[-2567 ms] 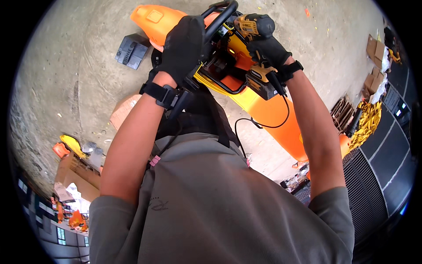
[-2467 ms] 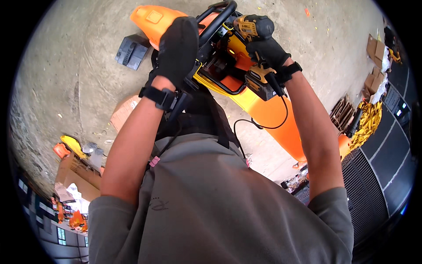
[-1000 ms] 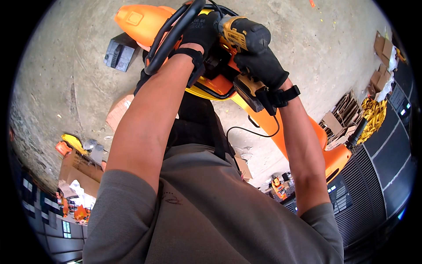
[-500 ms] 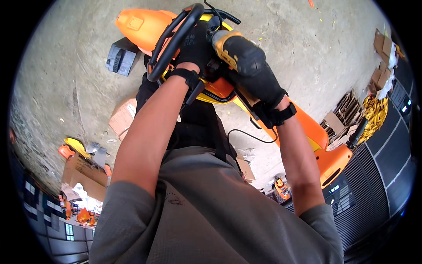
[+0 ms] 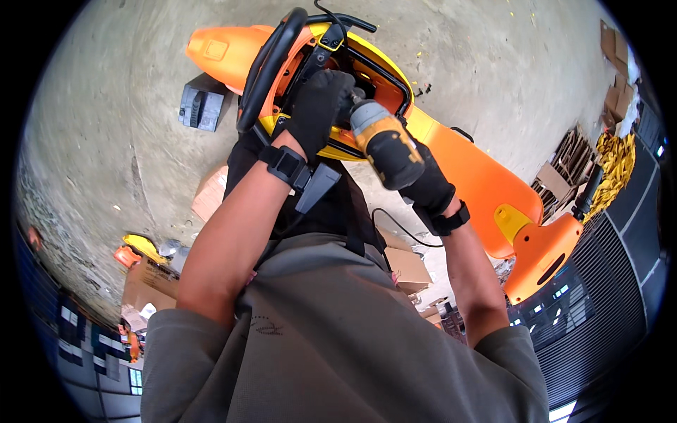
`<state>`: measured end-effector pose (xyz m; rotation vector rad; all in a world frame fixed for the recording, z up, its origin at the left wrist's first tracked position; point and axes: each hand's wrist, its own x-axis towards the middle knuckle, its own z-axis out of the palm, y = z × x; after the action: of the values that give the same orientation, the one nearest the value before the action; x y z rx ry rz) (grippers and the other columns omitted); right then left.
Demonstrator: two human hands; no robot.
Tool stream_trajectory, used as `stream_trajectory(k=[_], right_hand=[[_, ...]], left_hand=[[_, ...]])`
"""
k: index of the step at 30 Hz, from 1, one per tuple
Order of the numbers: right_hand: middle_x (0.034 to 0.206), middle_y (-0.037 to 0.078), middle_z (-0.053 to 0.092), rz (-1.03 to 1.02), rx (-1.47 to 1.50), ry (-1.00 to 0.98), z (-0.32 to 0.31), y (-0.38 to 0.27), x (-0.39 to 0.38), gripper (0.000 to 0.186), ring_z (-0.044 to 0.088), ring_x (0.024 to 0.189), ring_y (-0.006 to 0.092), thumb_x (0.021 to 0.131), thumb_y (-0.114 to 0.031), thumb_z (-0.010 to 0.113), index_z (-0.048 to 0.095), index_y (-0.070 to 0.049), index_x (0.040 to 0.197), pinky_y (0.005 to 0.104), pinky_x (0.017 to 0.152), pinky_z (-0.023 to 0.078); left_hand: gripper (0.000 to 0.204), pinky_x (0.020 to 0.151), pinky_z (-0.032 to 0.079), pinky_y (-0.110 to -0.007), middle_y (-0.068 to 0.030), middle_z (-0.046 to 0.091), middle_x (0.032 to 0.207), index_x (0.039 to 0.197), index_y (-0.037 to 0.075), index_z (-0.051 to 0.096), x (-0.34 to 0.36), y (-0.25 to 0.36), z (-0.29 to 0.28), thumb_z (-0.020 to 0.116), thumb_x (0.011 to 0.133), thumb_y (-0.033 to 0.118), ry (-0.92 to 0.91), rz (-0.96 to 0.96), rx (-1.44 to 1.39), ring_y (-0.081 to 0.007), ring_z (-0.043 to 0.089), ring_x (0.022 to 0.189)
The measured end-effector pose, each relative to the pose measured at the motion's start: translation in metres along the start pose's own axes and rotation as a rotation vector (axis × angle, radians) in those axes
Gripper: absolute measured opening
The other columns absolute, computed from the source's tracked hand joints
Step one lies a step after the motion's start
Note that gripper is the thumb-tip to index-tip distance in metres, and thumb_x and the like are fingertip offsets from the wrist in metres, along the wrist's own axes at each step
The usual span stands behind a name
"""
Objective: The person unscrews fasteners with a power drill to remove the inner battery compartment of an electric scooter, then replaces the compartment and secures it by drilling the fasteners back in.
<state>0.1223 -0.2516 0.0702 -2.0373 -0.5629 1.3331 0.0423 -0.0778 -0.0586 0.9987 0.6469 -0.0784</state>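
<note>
An orange and yellow ride-on vehicle [image 5: 441, 148] lies across in front of me, with a black looped bar [image 5: 255, 88] at its left. My right hand [image 5: 431, 185], in a black glove, grips a yellow and black cordless impact driver [image 5: 388, 141]. The driver's nose points up and left into the vehicle's open black-framed middle. Close by that nose, my gloved left hand [image 5: 319, 109] is closed with fingers curled; what they hold is hidden. A black bracket [image 5: 331, 37] with bolts shows just beyond the left hand.
A grey battery-like box [image 5: 202, 103] stands on the concrete floor [image 5: 127, 84] left of the vehicle. Cardboard boxes [image 5: 405, 268] lie near my legs. Flattened cardboard [image 5: 564, 166] and a yellow heap [image 5: 612, 169] are at the right. A thin black cable [image 5: 398, 225] hangs from my right wrist.
Both hands have come down toward me, and the driver has shifted down and right. The bolted bracket and the vehicle's open middle now show more. The view has shifted slightly.
</note>
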Motion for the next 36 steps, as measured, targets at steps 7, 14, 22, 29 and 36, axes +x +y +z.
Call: stream_trajectory(k=[7,14,22,29,36], right_hand=[[0.102,0.012,0.063,-0.187,-0.362,0.071,0.032,0.011,-0.02,0.052,0.063,0.087,0.0311,0.075,-0.018,0.075,0.051,-0.006,0.119,0.0388,0.082,0.048],[0.112,0.017,0.057,-0.112,-0.185,0.138,0.056,0.03,-0.043,0.053,0.057,0.103,0.0332,0.077,-0.012,0.071,0.048,-0.003,0.123,0.0398,0.087,0.046],[0.109,0.014,0.059,-0.053,0.235,0.159,0.089,0.068,-0.05,0.043,0.059,0.101,0.0299,0.082,-0.01,0.065,0.048,-0.005,0.121,0.0377,0.087,0.047],[0.109,0.014,0.06,-0.039,0.386,0.203,0.092,0.056,-0.055,0.04,0.059,0.101,0.0292,0.085,-0.009,0.061,0.048,-0.006,0.123,0.0369,0.087,0.047],[0.111,0.019,0.059,-0.149,-0.011,0.224,0.079,0.05,-0.059,0.049,0.055,0.106,0.0384,0.079,-0.011,0.064,0.047,-0.004,0.125,0.0432,0.092,0.043]], left_hand=[[0.038,0.079,0.057,-0.035,-0.0126,0.056,0.1,0.12,0.001,0.042,-0.026,0.026,0.026,0.058,0.086,0.004,-0.01,-0.317,-0.27,-0.0217,0.064,0.091],[0.056,0.085,0.053,-0.032,-0.0115,0.051,0.111,0.13,0.0,0.036,-0.053,0.023,0.017,0.065,0.085,0.013,-0.325,0.102,0.52,-0.0204,0.058,0.103],[0.089,0.085,0.051,-0.032,-0.0137,0.045,0.122,0.14,0.004,0.015,-0.079,0.032,0.036,0.077,0.078,0.019,-0.227,-0.151,0.284,-0.0184,0.054,0.104],[0.089,0.086,0.051,-0.034,-0.0152,0.046,0.122,0.14,0.005,0.013,-0.087,0.037,0.034,0.076,0.078,0.017,-0.241,-0.098,0.403,-0.0188,0.055,0.103],[0.091,0.088,0.05,-0.035,-0.0161,0.047,0.122,0.142,0.005,0.01,-0.095,0.07,0.05,0.074,0.078,0.016,-0.271,-0.129,0.382,-0.0206,0.055,0.105]])
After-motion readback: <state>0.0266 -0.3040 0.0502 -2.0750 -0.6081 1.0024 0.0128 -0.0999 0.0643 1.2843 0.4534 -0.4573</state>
